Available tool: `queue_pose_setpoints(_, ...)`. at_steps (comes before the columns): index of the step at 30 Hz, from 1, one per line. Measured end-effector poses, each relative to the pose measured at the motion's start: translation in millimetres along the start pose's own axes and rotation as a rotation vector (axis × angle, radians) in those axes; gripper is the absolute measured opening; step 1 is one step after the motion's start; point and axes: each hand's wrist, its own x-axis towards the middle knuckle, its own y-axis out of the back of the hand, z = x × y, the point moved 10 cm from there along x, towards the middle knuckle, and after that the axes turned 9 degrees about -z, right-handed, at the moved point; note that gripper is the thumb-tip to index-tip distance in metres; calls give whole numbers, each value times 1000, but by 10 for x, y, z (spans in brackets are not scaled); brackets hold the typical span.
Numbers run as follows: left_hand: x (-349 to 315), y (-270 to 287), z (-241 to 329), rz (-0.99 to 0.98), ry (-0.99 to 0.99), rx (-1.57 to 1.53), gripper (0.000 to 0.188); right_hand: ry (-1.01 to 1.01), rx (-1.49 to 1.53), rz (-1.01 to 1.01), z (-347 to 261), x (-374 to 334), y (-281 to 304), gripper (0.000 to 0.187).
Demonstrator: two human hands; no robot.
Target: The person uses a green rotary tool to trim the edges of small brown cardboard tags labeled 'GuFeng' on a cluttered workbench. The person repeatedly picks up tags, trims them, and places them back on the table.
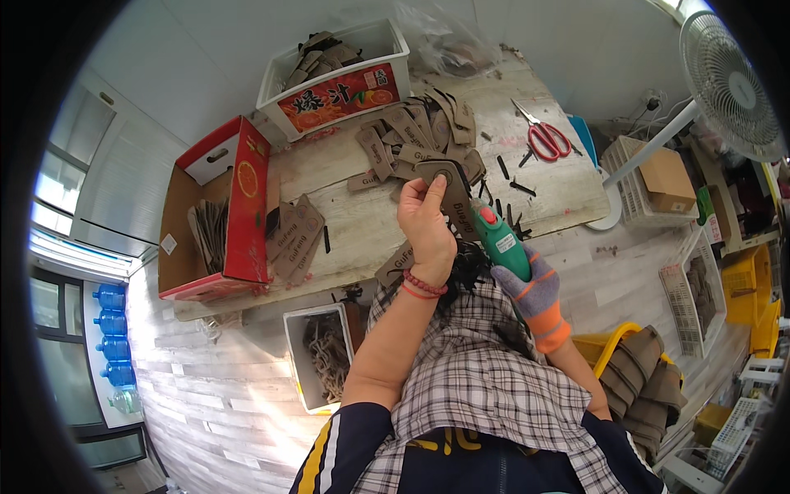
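Pinching a brown strip [458,206] over the table [354,235], a green tool [504,245] just beside it.
Fingers of the bare left hand [428,229] close narrowly on the strip; those of the gloved right hand [536,298] wrap the tool. Scissors [534,125] and a red box [250,202] sit on the worn, pale wood; a fan [732,78] stands right, above plank floor [197,362].

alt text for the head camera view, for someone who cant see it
A person's bare left hand holds a brown printed strip beside a green tool gripped in the gloved right hand. More strips lie piled on a worktable near red-handled scissors.
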Motion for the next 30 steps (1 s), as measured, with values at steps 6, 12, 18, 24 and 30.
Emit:
queue_pose_setpoints(6, -88, 49, -109, -15, 72, 26, 9, -84, 94, -37, 126, -8, 14, 52)
queue_pose_setpoints(12, -177, 52, -161, -57, 160, 63, 9, -53, 76, -37, 56, 7, 42, 52)
queue_pose_setpoints(18, -169, 57, -62, -123, 200, 178, 5, -100, 211, -110, -47, -21, -11, 47)
queue_pose_setpoints(24, -45, 87, 138, -137, 111, 393, 13, -58, 59, -139, 12, -22, -1, 49)
queue_pose_setpoints(30, -5, 38, 249, -237, 28, 625, 15, -78, 89, -143, 16, -33, -18, 49)
